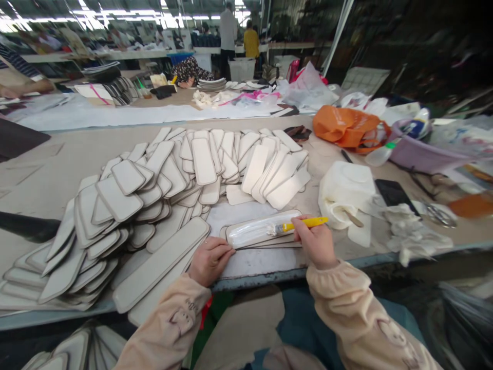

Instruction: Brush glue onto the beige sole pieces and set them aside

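Note:
My right hand (pixel 316 240) is closed round the yellow handle of a paintbrush (pixel 304 224). The bristles rest on a long pale panel with rounded ends and a dark edge (pixel 250 231), and wet white paste streaks its upper face. At the panel's near left corner, my left hand (pixel 211 259) has its fingers curled, with thumb and fingertip pinching the edge. More panels lie beneath this one. Just left of my left hand, two longer panels (pixel 165 262) overlap at the table's front edge.
Heaps of similar panels (pixel 127 190) spread over the left and middle of the table. A cut-open white plastic jug (pixel 344 190) stands to the right, near a dark phone (pixel 396 195), crumpled cloth (pixel 408 231), an orange bag (pixel 346 126) and a purple basin (pixel 427 149). Other people work beyond.

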Demonstrator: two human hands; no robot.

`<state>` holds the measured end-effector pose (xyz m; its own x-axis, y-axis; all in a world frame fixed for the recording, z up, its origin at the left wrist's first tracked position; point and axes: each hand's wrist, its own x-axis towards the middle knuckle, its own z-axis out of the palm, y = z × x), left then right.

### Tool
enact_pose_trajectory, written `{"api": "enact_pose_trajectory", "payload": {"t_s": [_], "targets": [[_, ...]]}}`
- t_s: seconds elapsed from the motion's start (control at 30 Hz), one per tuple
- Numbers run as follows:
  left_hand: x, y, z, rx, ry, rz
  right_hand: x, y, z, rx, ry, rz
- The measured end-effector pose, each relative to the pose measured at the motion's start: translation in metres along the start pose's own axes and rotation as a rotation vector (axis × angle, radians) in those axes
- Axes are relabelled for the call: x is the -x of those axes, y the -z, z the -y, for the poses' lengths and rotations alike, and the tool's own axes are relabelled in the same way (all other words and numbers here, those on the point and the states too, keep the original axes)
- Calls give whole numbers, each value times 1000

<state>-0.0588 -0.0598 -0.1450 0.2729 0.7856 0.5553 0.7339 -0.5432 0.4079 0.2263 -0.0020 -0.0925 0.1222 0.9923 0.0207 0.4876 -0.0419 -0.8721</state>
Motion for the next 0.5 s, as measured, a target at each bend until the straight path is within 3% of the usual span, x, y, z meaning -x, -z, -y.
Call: {"api": "enact_pose_trajectory", "payload": {"t_s": [0.13, 0.3, 0.4, 0.5], "targets": [[-1, 1, 0, -15, -27, -1, -10, 28, -11, 100, -33, -125], [-3, 1, 0, -23, -37, 1, -14, 46, -19, 226, -15, -240], [-3, 1, 0, -23, -36, 4, -8, 45, -11, 199, 47, -283], [-1, 1, 0, -8, -25, 12, 4, 27, 6, -73, 100, -191]]}}
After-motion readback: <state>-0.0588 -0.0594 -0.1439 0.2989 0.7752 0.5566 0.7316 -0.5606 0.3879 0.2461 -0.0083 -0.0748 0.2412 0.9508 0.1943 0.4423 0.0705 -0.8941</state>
